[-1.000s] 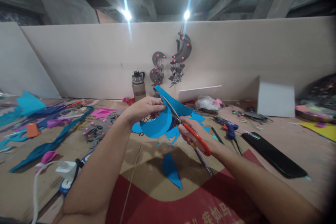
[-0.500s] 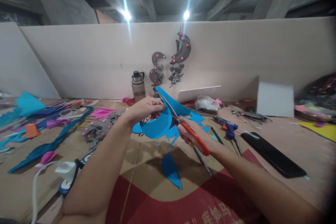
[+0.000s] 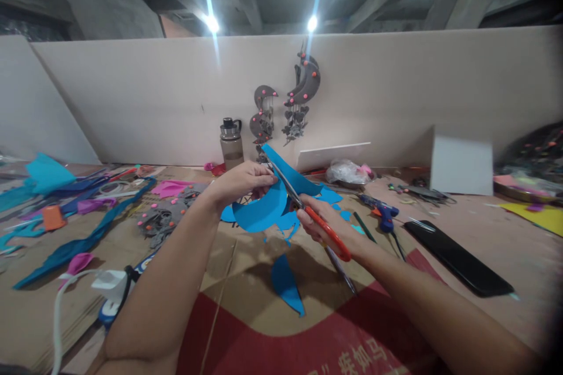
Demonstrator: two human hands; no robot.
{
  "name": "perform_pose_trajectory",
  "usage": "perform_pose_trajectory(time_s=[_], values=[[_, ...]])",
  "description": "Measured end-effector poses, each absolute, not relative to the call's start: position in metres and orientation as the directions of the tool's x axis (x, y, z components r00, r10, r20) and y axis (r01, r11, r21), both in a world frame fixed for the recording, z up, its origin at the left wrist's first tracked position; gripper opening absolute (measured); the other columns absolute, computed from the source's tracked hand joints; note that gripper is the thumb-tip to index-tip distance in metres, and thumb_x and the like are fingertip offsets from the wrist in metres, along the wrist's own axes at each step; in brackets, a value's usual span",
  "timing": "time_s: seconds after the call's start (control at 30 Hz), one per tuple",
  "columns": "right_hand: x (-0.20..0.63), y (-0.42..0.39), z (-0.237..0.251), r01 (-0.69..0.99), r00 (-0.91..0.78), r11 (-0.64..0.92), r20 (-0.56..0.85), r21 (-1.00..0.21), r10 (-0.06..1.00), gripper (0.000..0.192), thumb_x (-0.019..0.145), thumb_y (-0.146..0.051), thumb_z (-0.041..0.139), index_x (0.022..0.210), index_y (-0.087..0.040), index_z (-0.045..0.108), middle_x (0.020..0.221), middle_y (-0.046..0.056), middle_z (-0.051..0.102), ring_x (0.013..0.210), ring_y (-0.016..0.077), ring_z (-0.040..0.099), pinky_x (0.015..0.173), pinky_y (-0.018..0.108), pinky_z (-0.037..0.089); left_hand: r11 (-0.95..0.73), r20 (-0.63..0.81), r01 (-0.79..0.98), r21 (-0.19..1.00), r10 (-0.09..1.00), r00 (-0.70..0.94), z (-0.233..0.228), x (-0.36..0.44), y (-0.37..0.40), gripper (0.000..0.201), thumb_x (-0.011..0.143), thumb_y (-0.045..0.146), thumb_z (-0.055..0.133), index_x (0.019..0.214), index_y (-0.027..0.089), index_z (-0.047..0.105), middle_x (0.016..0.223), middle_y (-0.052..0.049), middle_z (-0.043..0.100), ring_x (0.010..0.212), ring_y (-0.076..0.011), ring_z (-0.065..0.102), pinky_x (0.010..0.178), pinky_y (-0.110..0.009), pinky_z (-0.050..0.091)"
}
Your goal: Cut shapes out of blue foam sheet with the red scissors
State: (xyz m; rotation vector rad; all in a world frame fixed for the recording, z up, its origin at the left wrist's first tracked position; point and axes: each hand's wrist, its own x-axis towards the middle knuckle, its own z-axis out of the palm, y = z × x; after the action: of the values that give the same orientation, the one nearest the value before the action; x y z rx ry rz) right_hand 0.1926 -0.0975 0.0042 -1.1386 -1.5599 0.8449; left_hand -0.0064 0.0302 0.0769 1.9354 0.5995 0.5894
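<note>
Pinched in my left hand (image 3: 248, 181) is a curved piece of blue felt-like sheet (image 3: 261, 211), held up above the cardboard. My right hand (image 3: 323, 222) is closed round the red handles of a pair of scissors (image 3: 328, 228). The blades point up and left, lying against the blue sheet close to my left fingertips. A strip of the sheet stretches along the far side of the blades. Below, a loose blue offcut (image 3: 285, 284) lies on the cardboard (image 3: 246, 272), and several small blue scraps are scattered under my hands. A pen-like stick (image 3: 342, 271) lies below the scissors.
A glue gun (image 3: 380, 211) and a black phone-like slab (image 3: 457, 258) lie to the right. At the back stands a bottle (image 3: 231, 143), beside grey moon ornaments (image 3: 303, 85) on the white panel. Coloured scraps and a white cable (image 3: 59, 316) lie at left.
The blue sheet has shifted very slightly at its lower left edge. Both hands and the scissors stay almost in the same place.
</note>
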Motion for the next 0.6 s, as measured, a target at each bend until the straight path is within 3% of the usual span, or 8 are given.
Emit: perform_pose_trajectory(time_s=[0.13,0.6], values=[[0.1926,-0.0984,0.0064,0.319,-0.129,0.308,0.281,-0.896,0.951,0.04,0.095,-0.058,0.056,0.079,-0.024,0.042,0.064,-0.006,0.036,0.053,0.0108,0.033,0.046,0.022,0.026,-0.394,0.144,0.153,0.906,0.627,0.765,0.0765,-0.0063,0.0314,0.039,0.075,0.05,0.075,0.059,0.017,0.062,0.053,-0.001,0.056,0.048,-0.0109,0.05,0.048,-0.024,0.037],[0.1944,-0.0954,0.0042,0.379,-0.135,0.276,0.242,-0.883,0.961,0.044,0.093,-0.062,0.057,0.079,-0.024,0.038,0.063,-0.007,0.035,0.053,0.0103,0.035,0.046,0.022,0.028,-0.405,0.135,0.164,0.9,0.615,0.777,0.0731,-0.0077,0.0373,0.04,0.08,0.049,0.073,0.061,0.016,0.062,0.054,0.0,0.056,0.048,-0.0093,0.048,0.048,-0.023,0.036]])
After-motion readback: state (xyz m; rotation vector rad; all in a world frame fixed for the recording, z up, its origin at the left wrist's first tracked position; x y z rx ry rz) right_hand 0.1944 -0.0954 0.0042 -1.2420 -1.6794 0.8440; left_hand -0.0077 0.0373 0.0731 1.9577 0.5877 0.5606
